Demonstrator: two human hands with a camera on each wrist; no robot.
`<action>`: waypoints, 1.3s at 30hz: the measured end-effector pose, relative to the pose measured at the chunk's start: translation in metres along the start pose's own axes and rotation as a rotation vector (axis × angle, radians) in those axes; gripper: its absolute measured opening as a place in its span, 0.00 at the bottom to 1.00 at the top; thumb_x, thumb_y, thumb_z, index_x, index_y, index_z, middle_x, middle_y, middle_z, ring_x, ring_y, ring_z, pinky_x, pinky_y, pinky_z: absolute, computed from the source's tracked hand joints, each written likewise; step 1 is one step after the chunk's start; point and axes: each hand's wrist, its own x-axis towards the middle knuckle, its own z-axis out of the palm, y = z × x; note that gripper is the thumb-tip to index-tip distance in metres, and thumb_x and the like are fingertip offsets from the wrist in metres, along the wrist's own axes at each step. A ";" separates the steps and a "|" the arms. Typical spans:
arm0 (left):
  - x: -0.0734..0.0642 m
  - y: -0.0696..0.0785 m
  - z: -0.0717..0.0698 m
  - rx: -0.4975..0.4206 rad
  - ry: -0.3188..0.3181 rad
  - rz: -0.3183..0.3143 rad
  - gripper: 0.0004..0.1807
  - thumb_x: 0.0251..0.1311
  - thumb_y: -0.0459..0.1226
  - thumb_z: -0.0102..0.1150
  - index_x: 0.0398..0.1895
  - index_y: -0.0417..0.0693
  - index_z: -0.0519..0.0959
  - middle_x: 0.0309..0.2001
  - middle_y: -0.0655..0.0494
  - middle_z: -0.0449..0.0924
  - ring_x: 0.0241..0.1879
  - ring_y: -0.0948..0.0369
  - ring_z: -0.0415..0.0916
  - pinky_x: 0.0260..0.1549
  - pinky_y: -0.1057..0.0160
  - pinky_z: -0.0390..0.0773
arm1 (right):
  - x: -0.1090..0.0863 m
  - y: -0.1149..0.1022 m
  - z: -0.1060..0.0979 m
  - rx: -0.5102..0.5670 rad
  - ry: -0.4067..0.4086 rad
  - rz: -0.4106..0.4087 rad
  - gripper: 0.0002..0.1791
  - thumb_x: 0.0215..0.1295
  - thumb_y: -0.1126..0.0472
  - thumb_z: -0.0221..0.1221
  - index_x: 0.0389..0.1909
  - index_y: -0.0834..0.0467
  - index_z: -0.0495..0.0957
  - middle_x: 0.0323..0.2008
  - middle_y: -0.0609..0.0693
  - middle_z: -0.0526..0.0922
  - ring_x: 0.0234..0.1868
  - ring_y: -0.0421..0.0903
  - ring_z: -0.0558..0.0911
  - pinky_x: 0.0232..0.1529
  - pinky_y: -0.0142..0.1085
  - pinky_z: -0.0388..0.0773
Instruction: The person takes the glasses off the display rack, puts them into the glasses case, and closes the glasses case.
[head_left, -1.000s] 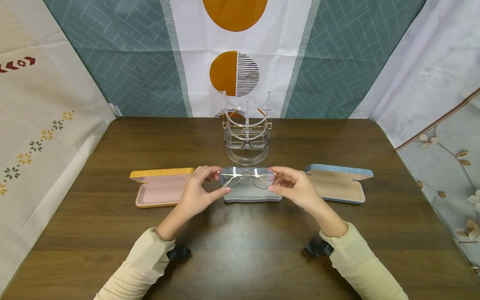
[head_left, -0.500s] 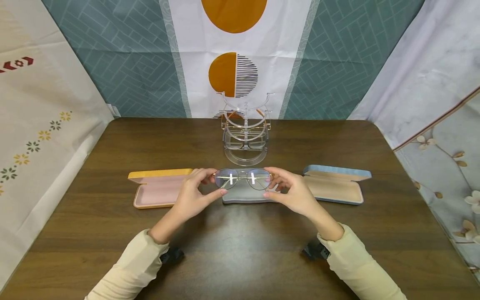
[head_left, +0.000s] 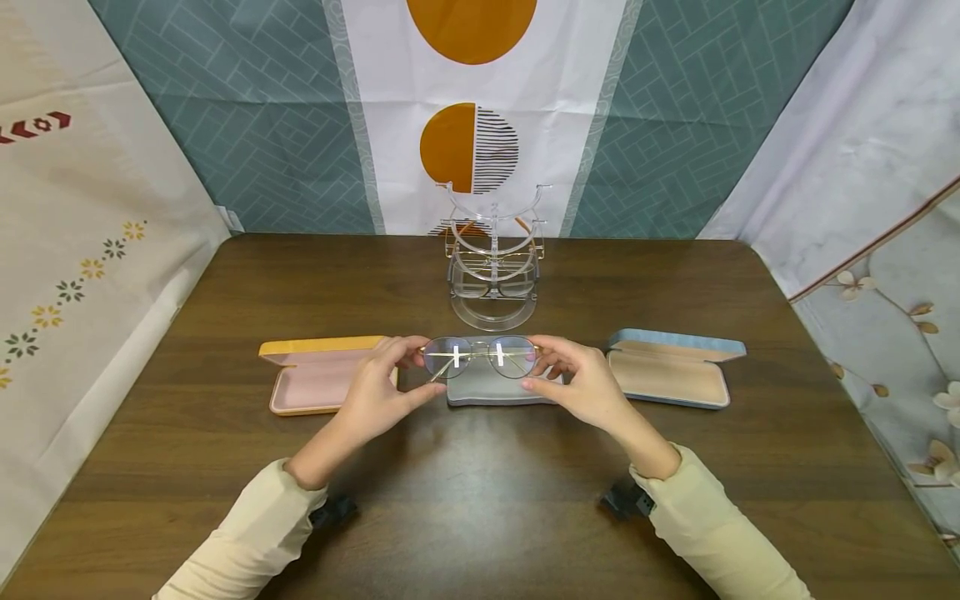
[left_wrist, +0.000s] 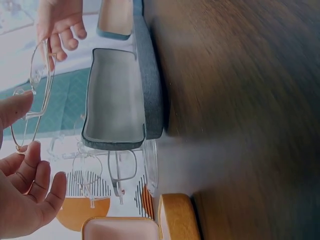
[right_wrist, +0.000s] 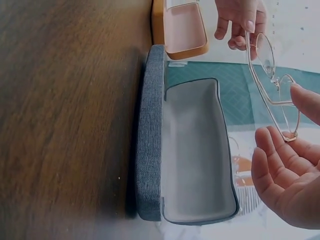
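Note:
In the head view, a pair of thin-rimmed round eyeglasses (head_left: 512, 354) is held up level above the table. My left hand (head_left: 375, 392) pinches its left end between thumb and fingers. The right hand (head_left: 585, 382) grips the other end the same way. The temples appear folded across behind the lenses. Just behind and below the glasses lies a grey glasses case (head_left: 502, 390), partly covered by them. Both wrist views show this case (left_wrist: 115, 97) with its lid up and a bare grey lining. The glasses (right_wrist: 267, 97) hang apart from it.
A yellow case (head_left: 318, 387) with pink lining stands open at the left, partly behind the left hand. At the right is an open blue case (head_left: 667, 377) with beige lining. Farther back rises a clear tiered display stand (head_left: 493, 321) bearing other glasses (head_left: 517, 288).
Both hands have moved a little to the left together with the glasses. Reflections on the lenses have changed shape. The cases and the stand have stayed put.

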 end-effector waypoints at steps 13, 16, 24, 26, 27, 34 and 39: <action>-0.004 -0.004 -0.012 0.060 0.016 0.065 0.27 0.31 0.36 0.76 0.37 0.38 0.73 0.27 0.50 0.76 0.34 0.56 0.71 0.31 0.56 0.70 | 0.006 -0.003 0.007 0.027 -0.010 -0.020 0.24 0.48 0.68 0.67 0.48 0.68 0.73 0.32 0.56 0.81 0.32 0.48 0.80 0.32 0.36 0.77; -0.006 -0.007 -0.014 0.086 0.016 0.089 0.27 0.30 0.36 0.77 0.36 0.38 0.74 0.27 0.49 0.76 0.34 0.56 0.70 0.32 0.57 0.69 | 0.007 -0.003 0.009 0.035 -0.017 -0.025 0.23 0.48 0.68 0.67 0.48 0.67 0.74 0.33 0.57 0.81 0.32 0.49 0.80 0.32 0.40 0.77; -0.010 -0.012 -0.021 0.103 0.025 0.086 0.26 0.30 0.36 0.77 0.36 0.38 0.75 0.30 0.49 0.78 0.36 0.55 0.70 0.33 0.58 0.69 | 0.012 -0.008 0.016 0.026 -0.038 -0.036 0.23 0.48 0.67 0.67 0.47 0.67 0.75 0.35 0.58 0.80 0.33 0.47 0.80 0.33 0.39 0.77; -0.012 -0.014 -0.022 0.104 0.031 0.083 0.26 0.30 0.36 0.77 0.36 0.38 0.76 0.31 0.49 0.78 0.37 0.55 0.70 0.32 0.58 0.70 | 0.013 -0.009 0.018 0.020 -0.046 -0.034 0.23 0.48 0.67 0.67 0.47 0.67 0.74 0.35 0.58 0.80 0.33 0.47 0.80 0.33 0.38 0.77; -0.013 -0.015 -0.023 0.103 0.035 0.084 0.26 0.29 0.36 0.77 0.36 0.37 0.76 0.31 0.49 0.78 0.37 0.55 0.70 0.32 0.57 0.70 | 0.014 -0.009 0.019 0.018 -0.051 -0.033 0.24 0.48 0.67 0.67 0.48 0.67 0.74 0.35 0.58 0.80 0.33 0.46 0.80 0.33 0.38 0.77; -0.016 -0.020 -0.030 0.110 0.044 0.089 0.29 0.28 0.34 0.76 0.39 0.35 0.76 0.32 0.49 0.77 0.37 0.55 0.70 0.35 0.60 0.71 | 0.017 -0.008 0.027 0.023 -0.064 -0.036 0.24 0.47 0.67 0.67 0.48 0.68 0.74 0.36 0.58 0.79 0.33 0.46 0.81 0.33 0.41 0.78; -0.020 -0.024 -0.035 0.106 0.057 0.074 0.29 0.28 0.32 0.76 0.40 0.34 0.76 0.33 0.48 0.78 0.37 0.56 0.70 0.35 0.61 0.71 | 0.020 -0.011 0.034 0.030 -0.074 -0.043 0.24 0.48 0.67 0.67 0.48 0.68 0.74 0.36 0.59 0.80 0.33 0.47 0.81 0.33 0.40 0.78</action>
